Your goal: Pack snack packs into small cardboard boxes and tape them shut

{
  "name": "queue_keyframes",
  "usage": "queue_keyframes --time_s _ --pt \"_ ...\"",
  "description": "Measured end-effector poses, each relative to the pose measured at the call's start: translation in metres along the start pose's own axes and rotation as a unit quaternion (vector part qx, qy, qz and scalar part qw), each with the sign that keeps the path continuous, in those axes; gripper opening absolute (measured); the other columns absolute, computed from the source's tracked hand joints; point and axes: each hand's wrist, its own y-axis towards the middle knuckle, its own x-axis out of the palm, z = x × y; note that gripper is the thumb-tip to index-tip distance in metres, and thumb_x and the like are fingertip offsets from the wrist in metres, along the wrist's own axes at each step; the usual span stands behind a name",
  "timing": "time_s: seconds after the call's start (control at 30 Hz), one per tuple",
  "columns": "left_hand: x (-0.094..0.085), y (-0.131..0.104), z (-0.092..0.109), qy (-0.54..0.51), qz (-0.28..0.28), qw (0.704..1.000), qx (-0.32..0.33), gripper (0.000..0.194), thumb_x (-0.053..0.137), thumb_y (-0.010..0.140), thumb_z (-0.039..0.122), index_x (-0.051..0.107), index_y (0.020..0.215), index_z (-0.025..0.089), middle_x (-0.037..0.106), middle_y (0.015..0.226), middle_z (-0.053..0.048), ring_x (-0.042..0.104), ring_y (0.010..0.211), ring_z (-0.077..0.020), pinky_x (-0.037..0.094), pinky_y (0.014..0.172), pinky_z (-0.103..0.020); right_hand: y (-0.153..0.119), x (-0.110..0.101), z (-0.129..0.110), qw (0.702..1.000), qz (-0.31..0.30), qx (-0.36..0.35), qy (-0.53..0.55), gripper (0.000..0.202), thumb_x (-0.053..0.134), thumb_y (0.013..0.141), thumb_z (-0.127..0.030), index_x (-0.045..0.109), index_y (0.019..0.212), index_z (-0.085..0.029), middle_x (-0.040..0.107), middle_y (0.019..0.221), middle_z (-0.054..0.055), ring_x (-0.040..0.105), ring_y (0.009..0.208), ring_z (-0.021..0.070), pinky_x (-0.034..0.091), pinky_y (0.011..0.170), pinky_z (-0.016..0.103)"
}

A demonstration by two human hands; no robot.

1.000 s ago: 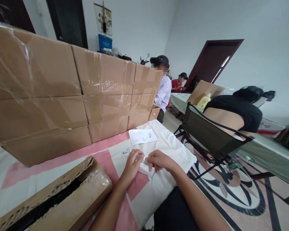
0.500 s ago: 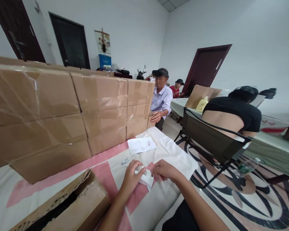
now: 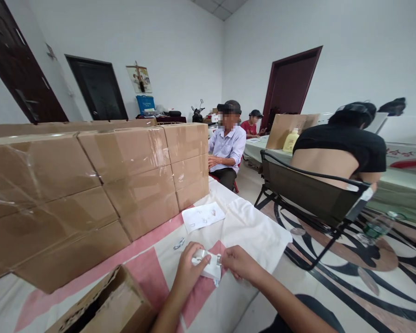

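White tape dispenser [image 3: 212, 270] held at the table [image 3: 146, 273], my right hand [image 3: 239, 262] now drawn off it to the right end.
White walls [image 3: 180, 51] enclose the room; three co-workers [image 3: 230, 145] sit beyond. Taped cartons [image 3: 138, 159] stack along the table, spread with pink-and-white cloth, an open carton [image 3: 125, 303] nearest me, then a white sheet [image 3: 201, 221] and small loose pieces [image 3: 179, 243]. My left hand [image 3: 190, 262] keeps its grip around the dispenser; whether the right's curled fingers pinch tape, I cannot tell. With that end less covered, I judge tape is being pulled or torn.
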Motion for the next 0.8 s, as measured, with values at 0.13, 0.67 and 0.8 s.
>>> queue_keyframes --time_s 0.13,0.67,0.8 --pt "0.000 -0.001 0.004 0.003 -0.005 1.000 -0.011 0.021 0.067 0.082 0.041 0.059 0.085 0.021 0.059 0.088 -0.001 0.060 0.085 -0.0210 0.044 0.077 -0.030 0.002 -0.004 0.011 0.998 -0.041 0.024 0.034 0.032 0.064 0.084 -0.038 0.052 0.059 -0.020 0.041 0.034 -0.008 0.034 0.030 0.0076 0.023 0.034 0.020" --pt "0.000 -0.001 0.001 -0.006 -0.015 0.999 -0.038 0.018 0.066 0.084 0.038 0.059 0.089 0.022 0.059 0.091 -0.001 0.059 0.085 -0.0198 0.044 0.078 -0.029 0.009 -0.004 0.029 0.986 0.021 -0.164 -0.020 0.030 0.064 0.084 -0.033 0.049 0.062 -0.018 0.054 0.087 0.004 0.052 0.076 0.0144 0.041 0.070 0.029" --pt "0.000 -0.002 0.000 -0.006 -0.016 0.999 -0.042 0.020 0.068 0.084 0.039 0.060 0.090 0.022 0.060 0.092 -0.001 0.059 0.087 -0.0205 0.044 0.079 -0.030 0.008 -0.007 0.025 0.985 0.025 -0.165 -0.037 0.028 0.063 0.084 -0.024 0.047 0.063 -0.018 0.055 0.084 0.002 0.051 0.074 0.0137 0.039 0.069 0.028"
